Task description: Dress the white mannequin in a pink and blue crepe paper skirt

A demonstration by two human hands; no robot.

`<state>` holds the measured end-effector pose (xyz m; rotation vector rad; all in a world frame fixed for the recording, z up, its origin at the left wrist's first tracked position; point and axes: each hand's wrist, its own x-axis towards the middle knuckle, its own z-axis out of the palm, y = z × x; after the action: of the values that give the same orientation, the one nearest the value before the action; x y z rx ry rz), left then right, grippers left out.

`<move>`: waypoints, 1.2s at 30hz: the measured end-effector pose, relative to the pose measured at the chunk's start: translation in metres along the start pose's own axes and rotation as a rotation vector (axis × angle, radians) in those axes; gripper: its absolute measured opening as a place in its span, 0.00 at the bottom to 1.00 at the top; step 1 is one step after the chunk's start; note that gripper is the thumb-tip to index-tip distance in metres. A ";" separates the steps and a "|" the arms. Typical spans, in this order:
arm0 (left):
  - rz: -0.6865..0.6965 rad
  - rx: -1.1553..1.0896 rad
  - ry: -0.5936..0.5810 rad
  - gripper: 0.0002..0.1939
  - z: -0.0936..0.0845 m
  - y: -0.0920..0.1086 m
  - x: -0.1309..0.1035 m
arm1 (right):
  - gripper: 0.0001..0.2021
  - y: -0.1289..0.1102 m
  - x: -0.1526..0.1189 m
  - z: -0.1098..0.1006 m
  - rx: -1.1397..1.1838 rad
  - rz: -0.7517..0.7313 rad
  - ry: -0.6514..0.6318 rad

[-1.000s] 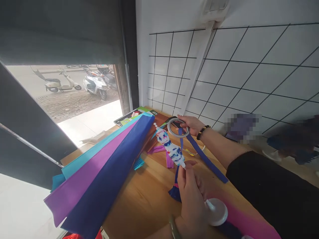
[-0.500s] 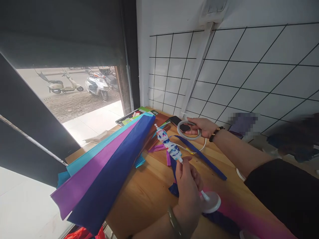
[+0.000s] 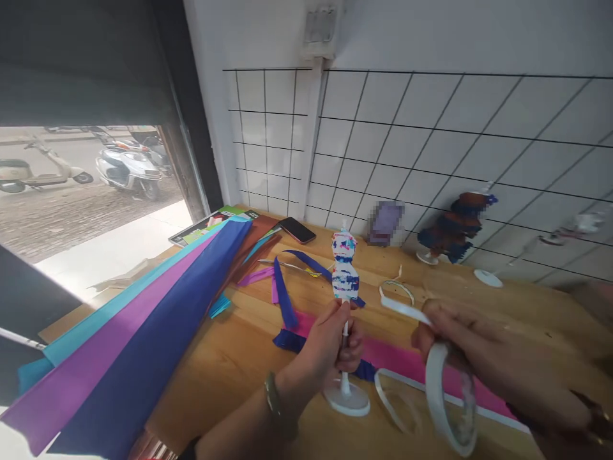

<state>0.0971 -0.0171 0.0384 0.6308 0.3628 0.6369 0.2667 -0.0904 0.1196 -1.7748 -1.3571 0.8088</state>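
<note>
Your left hand [image 3: 335, 338]: wrapped round the stem [image 3: 345, 382] of one white-and-blue mannequin [image 3: 345, 282], upright over the desk [image 3: 230, 361]. Your right hand [image 3: 453, 329] (blurred): pinching one tape strip [image 3: 406, 308], tape roll [image 3: 434, 390] below.

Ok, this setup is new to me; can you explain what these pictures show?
No machine here: these are a person's two bare hands, seen by a camera worn on the head, looking forward and down. The left hand grips the white stem of a small patterned form, held upright. The blurred right hand holds a roll of tape. On the wooden table lie fanned coloured sheets, a pink sheet and a phone.
</note>
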 end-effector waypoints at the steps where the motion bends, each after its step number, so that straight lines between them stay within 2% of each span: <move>1: -0.005 0.037 -0.020 0.17 0.002 -0.002 -0.001 | 0.24 0.007 -0.011 0.003 0.066 0.051 -0.052; 3: -0.018 0.111 -0.063 0.16 0.004 -0.007 -0.003 | 0.22 0.021 -0.029 0.007 0.142 0.084 -0.097; 7: -0.046 0.199 -0.109 0.16 0.006 -0.015 -0.005 | 0.20 0.039 -0.050 0.015 0.212 0.077 0.026; 9: -0.054 0.227 -0.120 0.17 0.007 -0.016 -0.005 | 0.19 0.043 -0.055 0.019 0.246 0.075 0.074; 14: -0.111 0.272 -0.118 0.20 0.008 -0.015 -0.006 | 0.19 0.051 -0.060 0.032 0.258 0.089 0.089; 17: -0.167 0.292 -0.075 0.20 0.010 -0.014 -0.008 | 0.19 0.057 -0.061 0.035 0.252 0.084 0.096; 26: -0.171 0.469 0.155 0.26 0.019 -0.012 -0.008 | 0.19 0.055 -0.066 0.040 0.232 0.059 0.105; 28: -0.175 0.479 0.137 0.25 0.019 -0.014 -0.008 | 0.19 0.053 -0.066 0.042 0.246 0.067 0.126; 36: -0.159 0.524 -0.068 0.23 0.020 -0.016 -0.012 | 0.18 0.056 -0.061 0.040 0.313 0.141 0.234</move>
<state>0.1054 -0.0434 0.0441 1.1085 0.5164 0.3640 0.2467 -0.1509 0.0540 -1.6688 -0.9080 0.8102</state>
